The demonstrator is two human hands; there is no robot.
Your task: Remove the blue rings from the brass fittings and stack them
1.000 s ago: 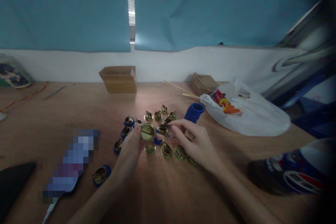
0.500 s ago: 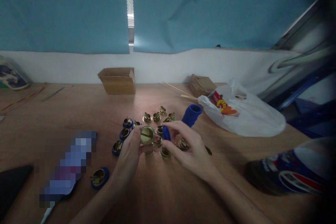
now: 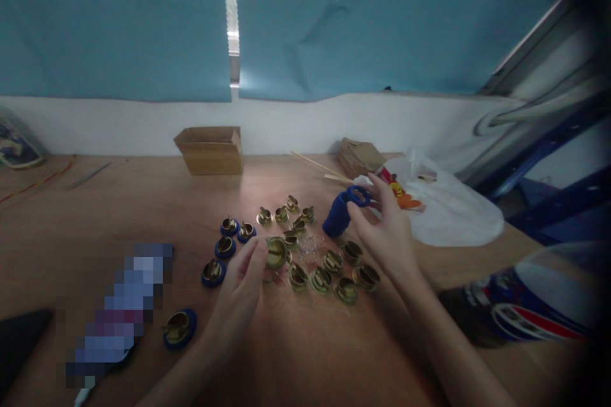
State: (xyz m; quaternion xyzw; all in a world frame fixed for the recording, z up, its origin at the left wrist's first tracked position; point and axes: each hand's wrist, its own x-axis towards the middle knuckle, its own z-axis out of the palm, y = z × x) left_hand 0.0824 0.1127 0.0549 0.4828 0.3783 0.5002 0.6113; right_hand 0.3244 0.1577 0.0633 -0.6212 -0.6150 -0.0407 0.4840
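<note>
My left hand (image 3: 248,267) pinches a round brass fitting (image 3: 275,253) by its edge, its open cup side with a crossbar facing me. No blue ring shows on that fitting. My right hand (image 3: 386,222) reaches to the top of a leaning stack of blue rings (image 3: 337,216), thumb and fingers closed around a blue ring (image 3: 359,196) at its upper end. Whether this ring is apart from the stack is hard to tell. Several bare brass fittings (image 3: 321,280) stand between my hands. Left of them are several fittings with blue rings (image 3: 213,272), one (image 3: 179,329) closer to me.
A small pile of thin metal bits (image 3: 309,247) lies among the fittings. Behind stand an open cardboard box (image 3: 212,158) and a brown packet (image 3: 360,156). A white plastic bag (image 3: 449,210) and a bottle (image 3: 520,305) are at right, a blurred-out phone (image 3: 119,311) at left.
My right hand has moved right and up from beside the held fitting, where it held a blue ring, to the ring stack. My left hand still holds the brass fitting, shifted slightly right.
</note>
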